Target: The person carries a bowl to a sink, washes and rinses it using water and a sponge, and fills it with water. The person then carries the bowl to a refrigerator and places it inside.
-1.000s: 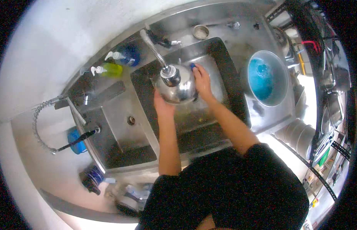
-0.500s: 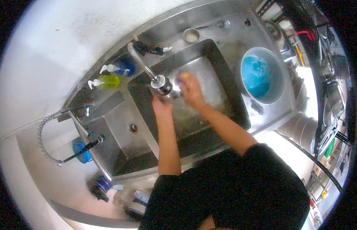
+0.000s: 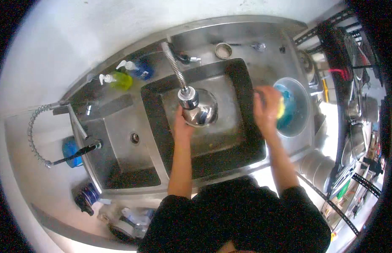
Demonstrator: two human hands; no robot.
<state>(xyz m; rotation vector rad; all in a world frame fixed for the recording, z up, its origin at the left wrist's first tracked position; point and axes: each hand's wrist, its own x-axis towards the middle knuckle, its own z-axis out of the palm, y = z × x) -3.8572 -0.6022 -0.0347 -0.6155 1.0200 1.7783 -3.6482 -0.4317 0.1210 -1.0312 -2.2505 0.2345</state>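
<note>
Over the large sink basin [image 3: 221, 141], my left hand [image 3: 182, 125] grips the edge of a shiny metal bowl [image 3: 204, 113], its fingers partly hidden behind it. The spray faucet head [image 3: 188, 99] hangs just above the bowl. At the right, my right hand [image 3: 267, 105] is closed round a yellow sponge [image 3: 281, 108], slightly blurred, at the left rim of a round metal pot [image 3: 306, 113] with blue liquid in it.
Yellow-green [image 3: 121, 81] and blue [image 3: 144, 71] pump bottles stand behind the smaller basin [image 3: 130, 156]. A small round dish [image 3: 223, 51] lies on the back ledge. Stacked pale containers [image 3: 317, 165] and a black rack [image 3: 347, 221] are at the right.
My right hand has moved right with the sponge, from beside the metal bowl to the pot of blue liquid. My left hand still holds the bowl under the faucet. The camera view has shifted.
</note>
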